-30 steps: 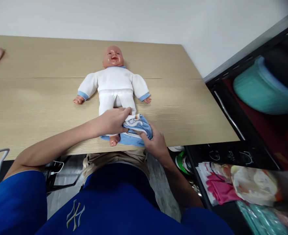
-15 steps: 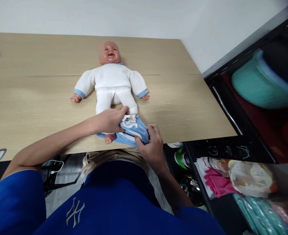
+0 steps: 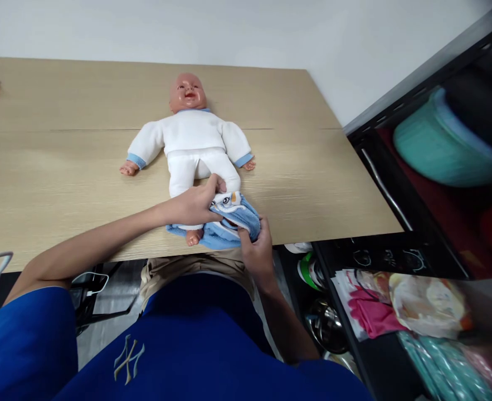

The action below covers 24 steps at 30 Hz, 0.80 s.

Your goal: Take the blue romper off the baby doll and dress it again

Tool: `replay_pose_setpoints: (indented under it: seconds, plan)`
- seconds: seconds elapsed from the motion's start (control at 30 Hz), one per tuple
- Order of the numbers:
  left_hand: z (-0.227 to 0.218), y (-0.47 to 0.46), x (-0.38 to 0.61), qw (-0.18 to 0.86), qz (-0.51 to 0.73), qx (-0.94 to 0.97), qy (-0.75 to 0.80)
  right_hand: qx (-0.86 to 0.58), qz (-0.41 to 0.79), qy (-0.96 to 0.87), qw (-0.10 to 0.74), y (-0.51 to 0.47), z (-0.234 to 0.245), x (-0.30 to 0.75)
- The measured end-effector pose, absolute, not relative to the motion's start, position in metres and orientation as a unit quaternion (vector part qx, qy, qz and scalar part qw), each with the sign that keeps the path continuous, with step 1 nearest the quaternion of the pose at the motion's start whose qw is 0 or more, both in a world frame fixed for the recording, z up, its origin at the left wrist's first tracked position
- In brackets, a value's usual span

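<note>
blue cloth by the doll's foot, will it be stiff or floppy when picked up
The blue cloth will probably be floppy, as it bunches into soft folds. Its fuzzy surface suggests it is unlikely to slip. Lifting it might tug the doll, since it lies against one foot.

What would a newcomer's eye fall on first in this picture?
First probably comes the baby doll in white, lying face-up on the wood-grain table. Next is the eye-embroidered blue cloth at its lower legs, held in the left grip and right grip. The teal bowl at the picture's right edge stands out.
</note>
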<state>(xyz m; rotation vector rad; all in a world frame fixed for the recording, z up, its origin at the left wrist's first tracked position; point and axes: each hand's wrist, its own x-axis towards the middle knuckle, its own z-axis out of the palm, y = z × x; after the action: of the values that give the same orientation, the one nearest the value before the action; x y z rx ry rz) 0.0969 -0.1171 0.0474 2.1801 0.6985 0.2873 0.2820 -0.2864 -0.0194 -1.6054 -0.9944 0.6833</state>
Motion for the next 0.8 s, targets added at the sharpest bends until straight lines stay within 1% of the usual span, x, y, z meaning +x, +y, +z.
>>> replay_pose_setpoints:
  seconds: [0.07, 0.17, 0.23, 0.3, 0.4, 0.53, 0.67, 0.8]
  plan:
    - [0.045, -0.112, 0.097, 0.462, 0.148, 0.835, 0.259, -0.651, 0.315, -0.399, 0.563, -0.28, -0.019, 0.28]
    - [0.049, -0.106, 0.096, 0.544, 0.166, 0.791, 0.224, -0.633, 0.331, -0.404, 0.571, -0.274, -0.02, 0.278]
    - [0.053, -0.104, 0.095, 0.58, 0.165, 0.771, 0.207, -0.618, 0.34, -0.421, 0.571, -0.273, -0.02, 0.277]
    - [0.057, -0.103, 0.093, 0.594, 0.166, 0.762, 0.196, -0.595, 0.347, -0.435, 0.58, -0.272, -0.021, 0.278]
    - [0.061, -0.1, 0.091, 0.587, 0.171, 0.772, 0.177, -0.572, 0.337, -0.449, 0.598, -0.269, -0.022, 0.282]
    - [0.066, -0.094, 0.088, 0.542, 0.157, 0.81, 0.164, -0.56, 0.291, -0.489, 0.601, -0.255, -0.026, 0.295]
    - [0.073, -0.086, 0.084, 0.491, 0.114, 0.849, 0.157, -0.562, 0.276, -0.528, 0.574, -0.241, -0.026, 0.31]
    - [0.075, -0.078, 0.08, 0.468, 0.114, 0.863, 0.149, -0.547, 0.259, -0.589, 0.535, -0.224, -0.016, 0.328]
